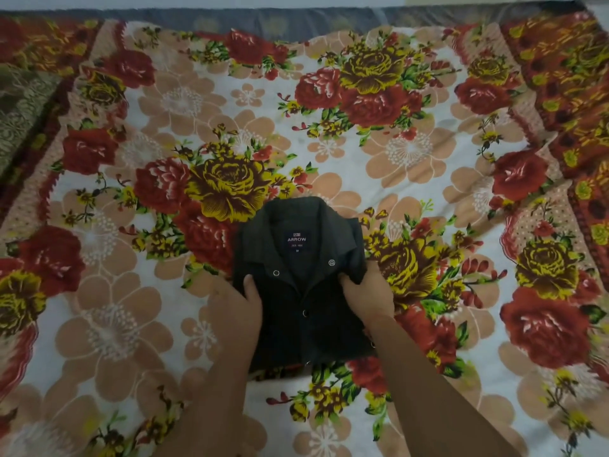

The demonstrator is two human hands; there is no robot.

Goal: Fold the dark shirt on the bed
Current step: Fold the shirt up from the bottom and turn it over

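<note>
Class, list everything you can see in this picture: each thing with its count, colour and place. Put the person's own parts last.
dark shirt: one, black, folded, collar up, centre of the bed
label: one, navy with white lettering, inside the collar
snap buttons: at least four, silver, at the collar and down the shirt front
floral bedspread: one, white with red, yellow and peach flowers, under the shirt
grey strip: one, along the far edge
patterned cloth: one, olive, far left edge
left hand: one, grips the shirt's left side
right hand: one, grips the shirt's right side
</note>
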